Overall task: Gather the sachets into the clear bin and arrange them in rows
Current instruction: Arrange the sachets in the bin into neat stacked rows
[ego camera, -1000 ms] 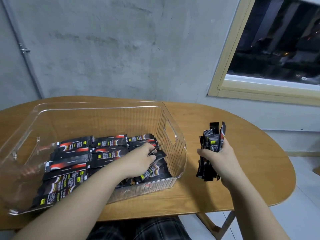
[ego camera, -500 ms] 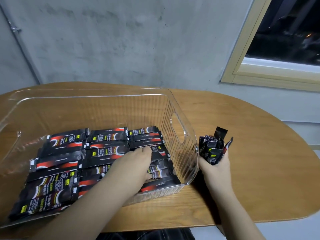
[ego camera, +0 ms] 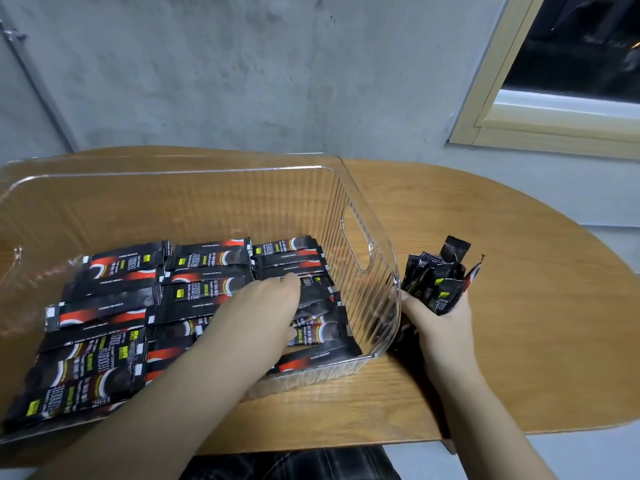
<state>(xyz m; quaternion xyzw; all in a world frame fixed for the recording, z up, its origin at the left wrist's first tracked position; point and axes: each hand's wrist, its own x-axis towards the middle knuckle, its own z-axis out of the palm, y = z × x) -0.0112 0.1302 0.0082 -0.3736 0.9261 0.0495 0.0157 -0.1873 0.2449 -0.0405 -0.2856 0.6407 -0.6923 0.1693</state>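
Head view: task well along. Bin (ego camera: 363, 216) on desk (ego camera: 502, 306) holds many sachets (ego camera: 114, 306) flat in three rows; right row, near handle wall, looks unfinished. Left hand (ego camera: 263, 313) inside bin, resting on right-row sachets; fingers hidden, so cannot tell whether grip is spread or pinching. Right hand (ego camera: 440, 323) just outside bin wall, grip curled round bundle (ego camera: 436, 282) of upright sachets, not yet placed.
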